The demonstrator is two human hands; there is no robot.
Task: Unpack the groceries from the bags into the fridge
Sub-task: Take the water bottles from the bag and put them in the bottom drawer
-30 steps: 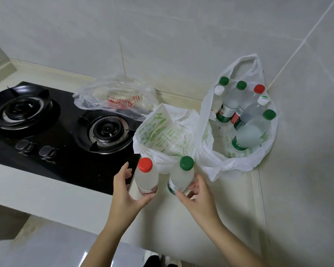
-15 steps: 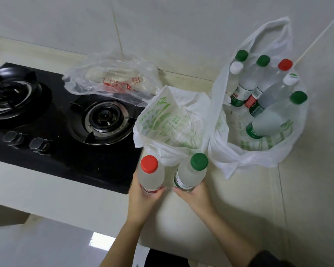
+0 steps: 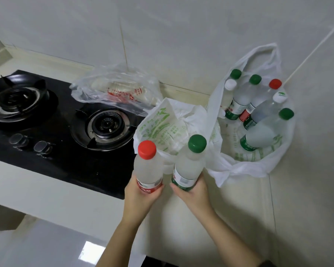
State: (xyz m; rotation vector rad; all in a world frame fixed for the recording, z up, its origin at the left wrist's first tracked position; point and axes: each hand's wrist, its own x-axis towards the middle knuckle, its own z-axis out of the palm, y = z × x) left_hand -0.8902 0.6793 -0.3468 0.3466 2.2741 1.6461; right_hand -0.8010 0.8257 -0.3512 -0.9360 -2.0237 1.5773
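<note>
Pale tiles covered the wall behind a cream countertop (image 3: 181, 237). The left hand (image 3: 141, 197) had its fingers curled around the red label of a red-capped bottle (image 3: 148, 166), and the right hand (image 3: 193, 195) grasped a green-capped bottle (image 3: 189, 162) at its green label. The writing on both labels was too blurred to read. Just beyond the fingers lay a crumpled white bag (image 3: 162, 128) with green print, also unreadable. Beyond and right of the right fingers, an open bag (image 3: 245, 168) held more bottles with green, white and red caps. Left of the left fingers was a black gas hob (image 3: 56, 160), with a clear bag (image 3: 116, 89) bearing red print at its back edge.
</note>
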